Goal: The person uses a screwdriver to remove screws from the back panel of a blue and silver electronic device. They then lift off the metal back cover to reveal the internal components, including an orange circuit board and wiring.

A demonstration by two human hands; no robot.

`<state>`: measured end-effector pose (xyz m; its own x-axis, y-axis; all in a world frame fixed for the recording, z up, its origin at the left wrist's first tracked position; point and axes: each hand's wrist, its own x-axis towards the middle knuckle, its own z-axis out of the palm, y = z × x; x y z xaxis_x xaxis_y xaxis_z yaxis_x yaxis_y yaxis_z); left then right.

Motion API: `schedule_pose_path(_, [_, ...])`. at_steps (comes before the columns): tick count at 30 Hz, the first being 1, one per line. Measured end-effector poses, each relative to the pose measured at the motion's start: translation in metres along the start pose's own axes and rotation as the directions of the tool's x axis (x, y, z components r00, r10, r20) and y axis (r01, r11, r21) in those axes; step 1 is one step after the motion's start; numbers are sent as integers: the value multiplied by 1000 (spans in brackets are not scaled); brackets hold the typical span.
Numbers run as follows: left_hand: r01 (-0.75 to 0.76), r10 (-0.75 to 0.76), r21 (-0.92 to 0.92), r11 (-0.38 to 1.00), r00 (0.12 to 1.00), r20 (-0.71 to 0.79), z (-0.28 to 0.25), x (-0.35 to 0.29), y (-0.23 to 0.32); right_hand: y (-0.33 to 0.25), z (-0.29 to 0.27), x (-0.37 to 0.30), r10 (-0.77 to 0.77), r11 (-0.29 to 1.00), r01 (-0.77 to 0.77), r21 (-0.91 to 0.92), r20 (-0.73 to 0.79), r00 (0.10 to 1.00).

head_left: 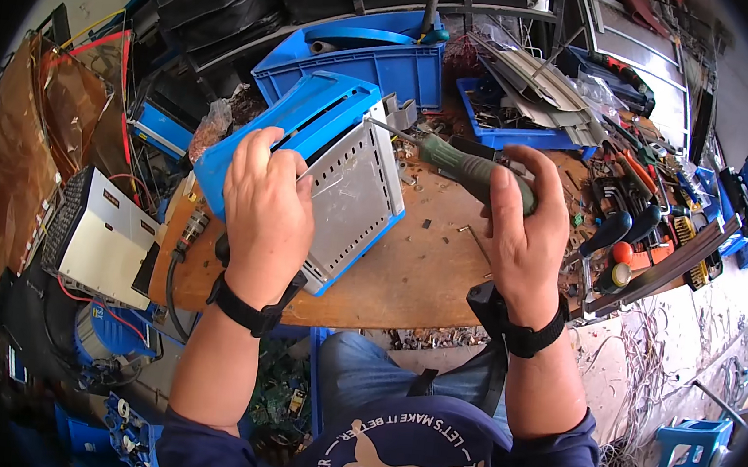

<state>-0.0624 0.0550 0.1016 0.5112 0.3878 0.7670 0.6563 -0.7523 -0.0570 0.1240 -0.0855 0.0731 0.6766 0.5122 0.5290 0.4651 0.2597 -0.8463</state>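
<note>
A box-shaped equipment case (352,203) with a grey, slotted metal side and a blue frame stands tilted on the wooden workbench (428,278). My left hand (267,202) grips its blue edge, with the fingers bent over the top; the thumb lies along the near side. In my right hand (531,221) is a screwdriver (460,165) with a thick green handle, fingers wrapped round the grip. The shaft points left, and its tip is at the upper corner of the case, where the blue frame meets the grey side. Whether it sits in a screw is too small to tell.
Behind the case stands a blue crate (353,67). A blue tray (525,138) holds metal strips and scraps. Pliers (636,172) and other hand tools crowd the bench's right side. A white metal box (112,228) stands at left. Lower right is a blue stool (688,452).
</note>
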Motion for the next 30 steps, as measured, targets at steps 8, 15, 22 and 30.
schedule_pose_path(8, [-77, 77, 8, 997, 995, 67, -6, 0, 0, 7, -19, -15, 70, 987, -72, 147, 18, 997])
schedule_pose_path(15, [-133, 131, 7, 991, 984, 123, -18, -11, 28, 5, -58, -37, 53, 996, -55, -63, -26, 998])
schedule_pose_path(22, [-53, 63, -61, 997, 983, 174, -26, -20, 40, 45, -49, -19, -198, 753, 204, -626, 81, 977])
schedule_pose_path(30, [-5, 31, -186, 982, 990, 141, -27, -17, 25, 103, -25, -13, -59, 487, 215, -846, 214, 975])
